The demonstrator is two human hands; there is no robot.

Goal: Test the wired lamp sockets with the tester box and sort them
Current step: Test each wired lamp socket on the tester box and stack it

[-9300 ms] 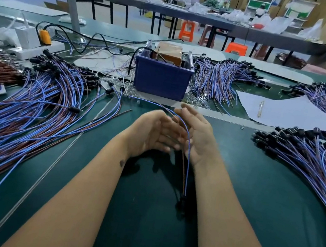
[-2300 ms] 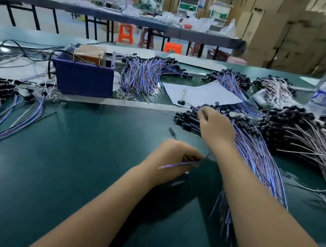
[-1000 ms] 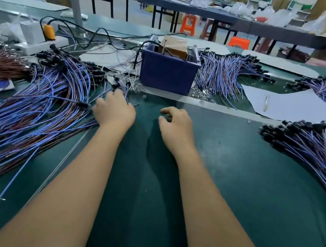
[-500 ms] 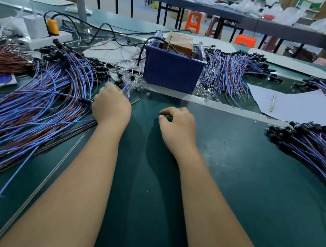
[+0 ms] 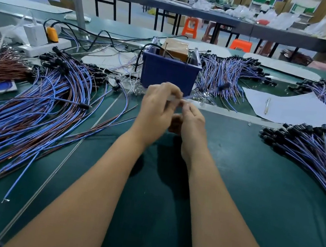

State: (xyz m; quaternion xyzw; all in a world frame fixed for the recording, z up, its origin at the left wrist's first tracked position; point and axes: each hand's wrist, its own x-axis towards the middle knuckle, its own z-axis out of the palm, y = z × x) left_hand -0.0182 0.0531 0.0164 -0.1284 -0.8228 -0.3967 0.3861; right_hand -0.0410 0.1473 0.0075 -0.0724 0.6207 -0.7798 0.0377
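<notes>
I see both hands raised together just in front of the blue tester box [image 5: 169, 71]. My left hand [image 5: 157, 109] and right hand [image 5: 191, 120] pinch one wired lamp socket [image 5: 224, 86] by its blue wire, whose blurred black head sticks out up and to the right. A big pile of wired sockets [image 5: 31, 105] fans across the green table [image 5: 241, 201] on the left, another pile [image 5: 321, 154] on the right. A white paper sheet [image 5: 294, 108] with a pen [image 5: 267, 106] lies right of the box.

blue box [image 5: 167, 74], green table [image 5: 252, 203], blue-brown wires [image 5: 28, 122], orange stools [image 5: 191, 27]
</notes>
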